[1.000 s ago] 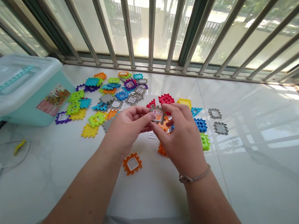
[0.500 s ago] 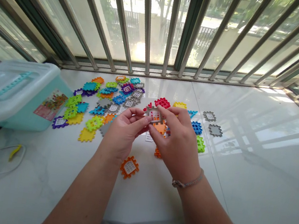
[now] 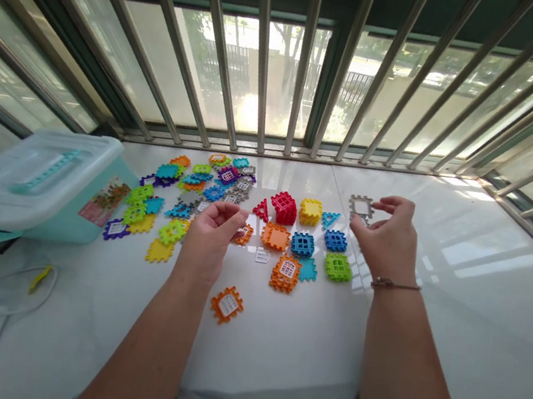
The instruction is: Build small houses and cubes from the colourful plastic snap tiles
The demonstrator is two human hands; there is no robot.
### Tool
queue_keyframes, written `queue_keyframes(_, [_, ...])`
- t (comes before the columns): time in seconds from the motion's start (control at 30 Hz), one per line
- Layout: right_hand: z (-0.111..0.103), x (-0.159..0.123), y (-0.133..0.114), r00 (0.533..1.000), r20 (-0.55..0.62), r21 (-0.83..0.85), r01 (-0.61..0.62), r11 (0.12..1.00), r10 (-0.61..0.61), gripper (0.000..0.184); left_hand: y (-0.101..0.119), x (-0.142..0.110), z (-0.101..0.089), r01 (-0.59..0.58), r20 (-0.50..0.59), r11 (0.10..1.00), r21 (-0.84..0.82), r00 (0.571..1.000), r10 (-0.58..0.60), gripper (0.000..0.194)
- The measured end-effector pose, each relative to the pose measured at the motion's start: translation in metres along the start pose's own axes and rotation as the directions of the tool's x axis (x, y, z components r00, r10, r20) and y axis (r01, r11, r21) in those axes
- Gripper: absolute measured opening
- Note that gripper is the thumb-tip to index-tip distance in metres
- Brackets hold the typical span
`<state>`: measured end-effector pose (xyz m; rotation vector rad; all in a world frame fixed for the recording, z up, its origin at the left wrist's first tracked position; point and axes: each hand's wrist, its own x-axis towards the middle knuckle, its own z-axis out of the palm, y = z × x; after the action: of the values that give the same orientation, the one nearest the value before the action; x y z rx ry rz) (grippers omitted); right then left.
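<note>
A grey plastic tile (image 3: 361, 208) seems pinched in the right hand (image 3: 386, 235).

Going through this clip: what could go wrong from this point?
The gray plastic frame piece is held only at the right hand's fingertips, so it might slip onto the blue tile and green tile below. The left hand, close beside the small orange piece, could knock it out of place.

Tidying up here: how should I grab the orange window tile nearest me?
From above, pinching two opposite toothed edges of the orange window tile. It lies flat on the white tiled floor, apart from the other pieces, so its notches probably give the best purchase.
</note>
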<state>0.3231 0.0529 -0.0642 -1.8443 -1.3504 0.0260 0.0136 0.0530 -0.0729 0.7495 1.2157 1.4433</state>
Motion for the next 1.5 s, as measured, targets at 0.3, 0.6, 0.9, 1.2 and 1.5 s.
queue_keyframes(0.3, [0.011, 0.030, 0.066, 0.957, 0.183, -0.218, -0.182, 0.959, 0.223, 0.060, -0.001, 0.008, -0.004, 0.043, -0.111, 0.999, -0.032, 0.993, -0.047, 0.051])
queue_keyframes(0.6, [0.026, 0.036, 0.082, 0.944, 0.205, -0.201, -0.219, 0.955, 0.260, 0.057, -0.002, 0.006, -0.002, 0.092, -0.087, 0.994, -0.054, 0.991, -0.097, 0.054])
queue_keyframes(0.9, [0.027, 0.036, 0.076, 0.946, 0.208, -0.185, -0.212, 0.960, 0.249, 0.057, -0.004, 0.007, -0.003, 0.100, -0.074, 0.995, -0.030, 0.992, -0.102, 0.054])
queue_keyframes(1.2, [0.021, 0.036, 0.063, 0.945, 0.222, -0.205, -0.194, 0.959, 0.238, 0.058, -0.001, 0.005, -0.002, 0.079, -0.094, 0.997, -0.006, 0.992, -0.079, 0.051])
queue_keyframes(1.5, [-0.006, 0.010, -0.051, 0.986, 0.129, -0.042, 0.111, 0.993, -0.104, 0.024, 0.009, 0.004, -0.005, 0.007, -0.155, 0.996, -0.087, 0.988, -0.021, 0.043])
